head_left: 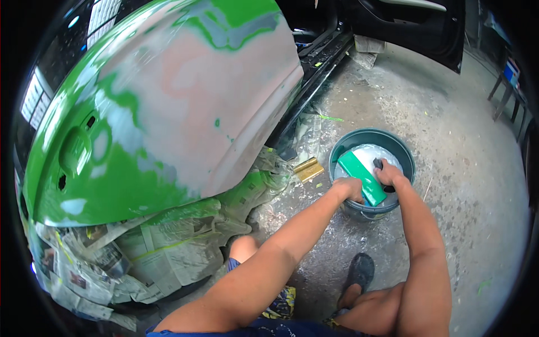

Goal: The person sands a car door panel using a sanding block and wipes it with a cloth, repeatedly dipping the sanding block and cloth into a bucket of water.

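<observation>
A dark bucket [412, 151] stands on the floor in front of me, with whitish, foamy water inside. A long, flat green block [355, 170] slants across its opening. My left hand [351, 189] is closed at the bucket's near left side, by the block's lower edge. A bit of blue shows under its fingers; what they hold is mostly hidden. On the other side of the block, my right hand [387, 173] is closed round a small dark piece [378, 163] shaped like a knob. I cannot tell whether this piece is joined to the block.
A green car panel [196, 101] with sanded pale patches fills the left. Newspaper and plastic masking [174, 253] hang below it. A gold-coloured block [308, 169] lies left of the bucket. An open black car door [415, 28] juts out at the back; a small stand [508, 92] is far right.
</observation>
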Available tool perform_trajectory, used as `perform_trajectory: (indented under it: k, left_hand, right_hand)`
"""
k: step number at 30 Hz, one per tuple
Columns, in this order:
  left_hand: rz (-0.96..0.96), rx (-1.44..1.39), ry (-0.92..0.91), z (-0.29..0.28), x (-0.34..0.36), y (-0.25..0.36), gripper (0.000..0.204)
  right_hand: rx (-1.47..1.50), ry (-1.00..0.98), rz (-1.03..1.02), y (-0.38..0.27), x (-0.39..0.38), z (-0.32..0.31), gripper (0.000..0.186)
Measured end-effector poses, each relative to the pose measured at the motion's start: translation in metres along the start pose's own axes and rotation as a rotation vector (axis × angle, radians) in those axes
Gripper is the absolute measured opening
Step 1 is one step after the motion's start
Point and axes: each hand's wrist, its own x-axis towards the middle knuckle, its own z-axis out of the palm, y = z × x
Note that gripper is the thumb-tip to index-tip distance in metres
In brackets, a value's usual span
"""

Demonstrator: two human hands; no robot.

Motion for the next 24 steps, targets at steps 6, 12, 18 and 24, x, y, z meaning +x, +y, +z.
perform_trajectory:
  k: [6, 12, 18, 24]
  left_hand:
    - [0.003, 0.015, 0.041, 0.007, 0.007, -0.002, 0.068]
    - [0.096, 0.043, 0.042, 0.015, 0.023, -0.013, 0.065]
    - [0.114, 0.025, 0.032, 0.012, 0.020, -0.016, 0.069]
    - [0.076, -0.055, 0.038, 0.006, 0.004, -0.008, 0.060]
  right_hand:
    - [-0.025, 0.015, 0.048, -0.005, -0.011, -0.001, 0.076]
    - [-0.086, -0.009, 0.065, -0.002, -0.008, -0.001, 0.077]
    - [-0.056, -0.069, 0.040, -0.007, -0.009, -0.001, 0.079]
    - [-0.048, -0.037, 0.006, -0.010, -0.015, -0.003, 0.081]
